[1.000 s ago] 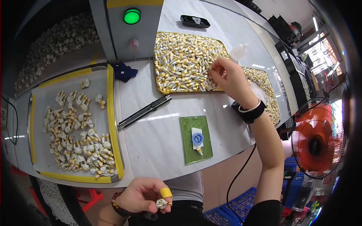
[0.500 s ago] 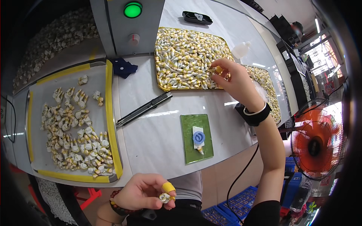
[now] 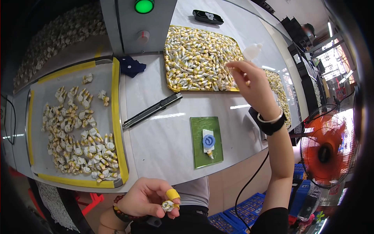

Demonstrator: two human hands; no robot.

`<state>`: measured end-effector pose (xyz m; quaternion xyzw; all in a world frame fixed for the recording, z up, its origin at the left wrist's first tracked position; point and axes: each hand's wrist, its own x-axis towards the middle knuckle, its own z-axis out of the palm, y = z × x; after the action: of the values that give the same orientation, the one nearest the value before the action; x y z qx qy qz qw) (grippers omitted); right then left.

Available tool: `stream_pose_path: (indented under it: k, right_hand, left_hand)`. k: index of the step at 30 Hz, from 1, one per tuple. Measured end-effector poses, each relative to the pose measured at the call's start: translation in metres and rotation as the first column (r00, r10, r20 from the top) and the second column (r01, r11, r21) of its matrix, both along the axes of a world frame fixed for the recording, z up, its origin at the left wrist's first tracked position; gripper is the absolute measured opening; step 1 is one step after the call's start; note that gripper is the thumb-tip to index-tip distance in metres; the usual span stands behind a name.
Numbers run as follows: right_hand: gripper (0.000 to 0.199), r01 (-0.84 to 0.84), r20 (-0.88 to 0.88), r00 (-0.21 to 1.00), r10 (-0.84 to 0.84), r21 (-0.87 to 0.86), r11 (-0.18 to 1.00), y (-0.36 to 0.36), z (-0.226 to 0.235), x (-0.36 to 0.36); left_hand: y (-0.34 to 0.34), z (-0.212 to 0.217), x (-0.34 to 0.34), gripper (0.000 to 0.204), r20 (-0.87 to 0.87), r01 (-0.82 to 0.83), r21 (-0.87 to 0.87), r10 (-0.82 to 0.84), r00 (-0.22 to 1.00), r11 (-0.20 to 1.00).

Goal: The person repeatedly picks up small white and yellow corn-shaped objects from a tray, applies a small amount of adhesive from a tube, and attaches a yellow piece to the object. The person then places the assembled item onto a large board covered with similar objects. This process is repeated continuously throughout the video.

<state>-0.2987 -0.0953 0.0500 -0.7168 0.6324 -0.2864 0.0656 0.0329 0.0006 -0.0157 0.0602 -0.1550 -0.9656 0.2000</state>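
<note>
Hands work apart: right hand (image 3: 253, 84) lifts above the yellow tray (image 3: 171, 84), fingers pinched on a small piece, it seems; left hand (image 3: 146, 199), near the surface edge, pinches a white-and-yellow part (image 3: 168, 205). Joining them likely follows.

Just one head-worn fisheye view, looking steeply down at the white worktable (image 3: 167, 144) from close range. Straight edges bowing toward the rim, dark vignette around it. Forearms coming in from the bottom edge.
</note>
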Motion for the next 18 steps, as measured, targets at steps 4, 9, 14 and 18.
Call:
stream_pose_path:
  k: [4,9,14,18]
  right_hand:
    - [0.008,-0.042,0.208,0.978,0.031,0.047,0.998,0.026,0.021,0.016]
    - [0.015,-0.181,0.035,0.983,0.178,0.178,0.967,0.076,0.024,0.046]
    - [0.021,-0.293,-0.1,0.947,0.305,0.121,0.948,0.088,0.007,0.056]
    - [0.022,-0.302,-0.118,0.942,0.315,0.118,0.946,0.088,0.001,0.059]
  left_hand:
    - [-0.001,0.004,0.003,0.039,0.037,-0.025,0.0,0.025,0.999,1.0]
    - [-0.006,0.007,0.0,0.041,0.05,-0.018,0.016,0.017,0.999,1.0]
    - [-0.003,0.003,-0.005,0.046,0.017,-0.003,0.04,0.002,1.0,0.999]
    - [-0.004,0.006,-0.011,0.048,0.013,0.01,0.075,-0.011,1.0,0.997]
